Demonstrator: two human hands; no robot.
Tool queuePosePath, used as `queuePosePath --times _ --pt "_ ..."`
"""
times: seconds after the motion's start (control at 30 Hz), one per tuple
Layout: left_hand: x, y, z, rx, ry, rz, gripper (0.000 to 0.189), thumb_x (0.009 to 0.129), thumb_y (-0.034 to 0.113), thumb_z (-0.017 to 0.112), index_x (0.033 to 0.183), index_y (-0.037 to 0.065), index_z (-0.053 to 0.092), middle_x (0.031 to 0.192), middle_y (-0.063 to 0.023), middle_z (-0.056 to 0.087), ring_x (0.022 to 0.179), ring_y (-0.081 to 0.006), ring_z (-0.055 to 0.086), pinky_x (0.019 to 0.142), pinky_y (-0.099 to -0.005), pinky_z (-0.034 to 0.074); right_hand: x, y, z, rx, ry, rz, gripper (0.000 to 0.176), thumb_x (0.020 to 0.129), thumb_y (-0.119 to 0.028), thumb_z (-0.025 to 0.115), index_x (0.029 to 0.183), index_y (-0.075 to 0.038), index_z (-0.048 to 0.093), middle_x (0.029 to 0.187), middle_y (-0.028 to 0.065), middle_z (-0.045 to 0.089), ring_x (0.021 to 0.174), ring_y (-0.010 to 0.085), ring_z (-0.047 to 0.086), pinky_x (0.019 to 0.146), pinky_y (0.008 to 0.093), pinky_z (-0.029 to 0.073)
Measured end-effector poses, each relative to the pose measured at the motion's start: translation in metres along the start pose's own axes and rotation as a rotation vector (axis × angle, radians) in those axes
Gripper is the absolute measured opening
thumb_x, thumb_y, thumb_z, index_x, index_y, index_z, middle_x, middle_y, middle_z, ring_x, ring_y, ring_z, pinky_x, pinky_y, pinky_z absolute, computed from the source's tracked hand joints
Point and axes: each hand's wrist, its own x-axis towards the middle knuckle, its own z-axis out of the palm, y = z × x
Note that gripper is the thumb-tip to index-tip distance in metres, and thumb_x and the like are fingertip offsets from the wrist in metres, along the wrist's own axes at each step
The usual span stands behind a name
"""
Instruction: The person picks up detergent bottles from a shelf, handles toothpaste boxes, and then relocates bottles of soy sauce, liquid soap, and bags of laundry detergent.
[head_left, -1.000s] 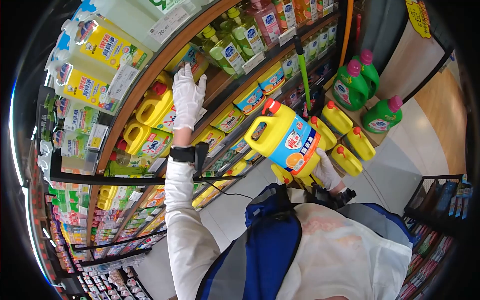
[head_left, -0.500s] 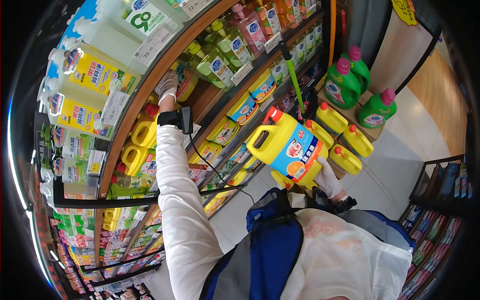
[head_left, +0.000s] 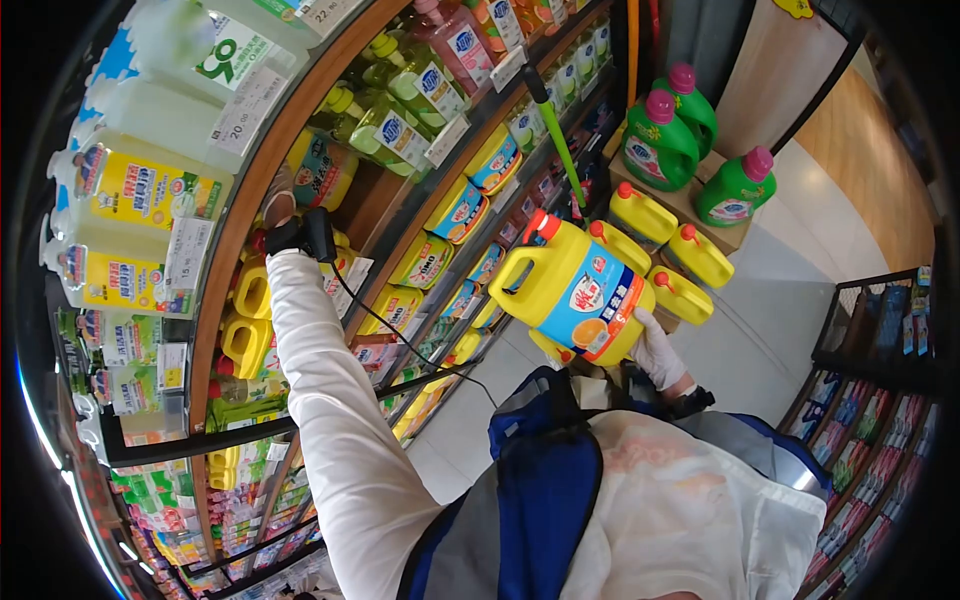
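Right hand (head_left: 655,352) under yellow jug (head_left: 575,292), axis tilted, cap up-left

Store aisle: stocked shelves (head_left: 222,260) left, grey tile floor (head_left: 790,310), wood floor (head_left: 880,160) beyond, wire rack (head_left: 870,335) right.

The large yellow plastic jug (head_left: 575,300) at centre frame is smooth and glossy, with a shiny blue label. The right hand (head_left: 655,352) beneath it wears a white matt cloth glove. The brown wooden shelf edge (head_left: 215,290) at left looks satin. The 3 green plastic bottles (head_left: 660,150) at upper right gleam.
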Motion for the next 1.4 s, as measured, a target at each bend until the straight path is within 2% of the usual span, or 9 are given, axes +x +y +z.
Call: queuePosePath --times 0.17,0.4,0.77,0.97,1.1,1.17,1.27,1.3,1.4 --pt "-0.001 -0.003 0.003 0.007 0.032 0.003 0.03 0.092 0.03 0.05 0.092 0.006 0.068 0.086 -0.0172 0.065 0.078 -0.035 0.063 0.071 -0.0446 0.049 -0.002 0.001 0.0 -0.014 0.005 -0.036 0.057 0.094 -0.026 0.063 0.14 -0.004 0.039 0.135 0.0148 0.055 0.122 0.0277 0.056 0.104 0.044 0.047" --pt "-0.007 0.0 -0.002 0.024 0.074 0.033 0.031 0.094 0.031 0.048 0.089 0.006 0.067 0.08 -0.016 0.063 0.073 -0.0331 0.063 0.067 -0.0432 0.048 -0.001 -0.002 0.007 -0.031 -0.027 0.026 0.059 0.092 -0.026 0.064 0.141 -0.004 0.039 0.135 0.0141 0.055 0.123 0.0269 0.055 0.106 0.0436 0.045" --pt "-0.04 -0.004 -0.024 0.096 0.099 0.21 0.036 0.098 0.033 0.046 0.084 0.006 0.065 0.069 -0.0141 0.06 0.064 -0.03 0.061 0.06 -0.041 0.047 -0.001 -0.011 0.01 -0.099 -0.081 0.121 0.057 0.091 -0.024 0.065 0.14 -0.005 0.041 0.135 0.0118 0.056 0.121 0.0251 0.057 0.106 0.0408 0.044" --pt "-0.034 -0.018 -0.023 0.251 0.259 0.358 0.039 0.1 0.034 0.045 0.081 0.006 0.064 0.063 -0.0131 0.058 0.059 -0.0284 0.061 0.056 -0.0398 0.047 0.002 -0.009 0.007 -0.139 -0.088 0.085 0.058 0.092 -0.026 0.063 0.141 -0.005 0.04 0.135 0.0142 0.055 0.122 0.0279 0.056 0.105 0.0445 0.045" --pt "-0.036 -0.018 -0.011 0.654 0.479 0.421 0.041 0.101 0.035 0.044 0.079 0.006 0.064 0.059 -0.0117 0.057 0.055 -0.026 0.06 0.053 -0.0393 0.046 0.004 -0.01 0.011 -0.13 -0.117 0.105 0.059 0.092 -0.026 0.063 0.141 -0.004 0.04 0.135 0.0139 0.055 0.122 0.0275 0.056 0.105 0.044 0.044" --pt "-0.047 -0.004 -0.028 0.67 0.422 0.355 0.03 0.098 0.027 0.048 0.087 0.004 0.064 0.063 -0.0102 0.058 0.057 -0.0232 0.06 0.054 -0.0388 0.047 0.006 -0.01 0.013 -0.139 -0.126 0.112 0.059 0.092 -0.026 0.064 0.141 -0.003 0.04 0.135 0.0138 0.055 0.122 0.0272 0.056 0.106 0.0437 0.044" --pt "-0.056 0.006 -0.05 0.449 0.5 0.338 0.02 0.093 0.017 0.05 0.1 0.002 0.06 0.073 -0.0114 0.062 0.061 -0.0231 0.062 0.056 -0.0363 0.05 0.007 -0.013 0.012 -0.175 -0.125 0.114 0.059 0.092 -0.026 0.064 0.14 -0.003 0.04 0.135 0.014 0.055 0.122 0.0276 0.056 0.106 0.0439 0.044" --pt "-0.061 0.015 -0.057 0.388 0.414 0.247 0.024 0.088 0.012 0.05 0.11 0.005 0.056 0.082 -0.0124 0.063 0.067 -0.0236 0.064 0.06 -0.0356 0.053 0.008 -0.014 0.012 -0.184 -0.126 0.111 0.059 0.092 -0.026 0.064 0.14 -0.003 0.04 0.135 0.0142 0.055 0.122 0.0277 0.056 0.106 0.044 0.044" --pt "-0.075 0.026 -0.074 0.179 0.202 0.164 0.026 0.087 0.01 0.051 0.113 0.009 0.055 0.08 -0.0102 0.061 0.066 -0.0239 0.064 0.061 -0.0366 0.053 0.006 -0.014 0.009 -0.169 -0.126 0.105 0.058 0.092 -0.026 0.064 0.14 -0.003 0.04 0.136 0.0144 0.054 0.123 0.0281 0.055 0.106 0.0445 0.043"
